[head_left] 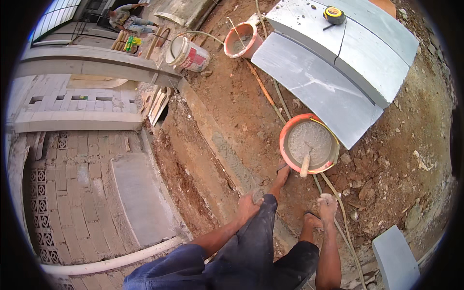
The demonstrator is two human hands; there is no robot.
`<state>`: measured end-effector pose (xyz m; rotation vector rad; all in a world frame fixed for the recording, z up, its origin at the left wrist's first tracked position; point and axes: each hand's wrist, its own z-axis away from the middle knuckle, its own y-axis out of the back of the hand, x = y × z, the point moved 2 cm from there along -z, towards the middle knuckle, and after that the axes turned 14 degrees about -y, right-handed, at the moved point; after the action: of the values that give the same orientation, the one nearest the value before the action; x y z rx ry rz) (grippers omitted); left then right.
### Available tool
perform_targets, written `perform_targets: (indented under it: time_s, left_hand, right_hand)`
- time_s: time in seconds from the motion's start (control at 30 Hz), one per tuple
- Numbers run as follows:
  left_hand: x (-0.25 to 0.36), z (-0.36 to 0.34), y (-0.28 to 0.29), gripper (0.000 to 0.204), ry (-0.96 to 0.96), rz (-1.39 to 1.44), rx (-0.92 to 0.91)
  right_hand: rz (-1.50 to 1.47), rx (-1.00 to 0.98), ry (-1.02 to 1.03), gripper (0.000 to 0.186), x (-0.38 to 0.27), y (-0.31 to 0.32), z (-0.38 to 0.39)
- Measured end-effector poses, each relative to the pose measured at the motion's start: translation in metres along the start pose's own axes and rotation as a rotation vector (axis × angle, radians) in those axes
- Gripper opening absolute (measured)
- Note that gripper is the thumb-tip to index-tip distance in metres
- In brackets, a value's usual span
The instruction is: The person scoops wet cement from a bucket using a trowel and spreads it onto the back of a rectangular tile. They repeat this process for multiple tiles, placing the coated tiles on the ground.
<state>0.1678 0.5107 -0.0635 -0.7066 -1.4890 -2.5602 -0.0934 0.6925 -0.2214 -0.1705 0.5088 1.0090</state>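
My left hand [249,208] is closed beside my knee, around a small grey item I cannot make out. My right hand [328,205] is closed above my foot, just below an orange-rimmed bucket [311,140] of wet grey mortar; whatever it may hold is unclear. A wooden-handled tool [305,163] stands in that mortar. Right of my feet lie a yellow hose [340,227] and a grey block [394,256].
Stacked grey blocks [314,87] carry a tape measure [334,14]. A second orange bucket [241,41] and white pail [186,55] stand beyond. A concrete strip [217,145] edges the dirt. At upper left, another person [123,19] is near a low concrete wall [96,63].
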Motion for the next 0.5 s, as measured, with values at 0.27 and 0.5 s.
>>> perform_targets:
  time_s: [0.27, 0.5]
  left_hand:
    - [-0.085, -0.044, 0.028, 0.046, -0.013, 0.206, -0.191]
    - [-0.156, -0.089, 0.069, 0.042, 0.102, 0.2, -0.121]
  right_hand:
    - [1.008, 0.316, 0.028, 0.032, -0.112, -0.134, -0.096]
    - [1.069, 0.289, -0.202, 0.044, -0.134, -0.169, -0.153]
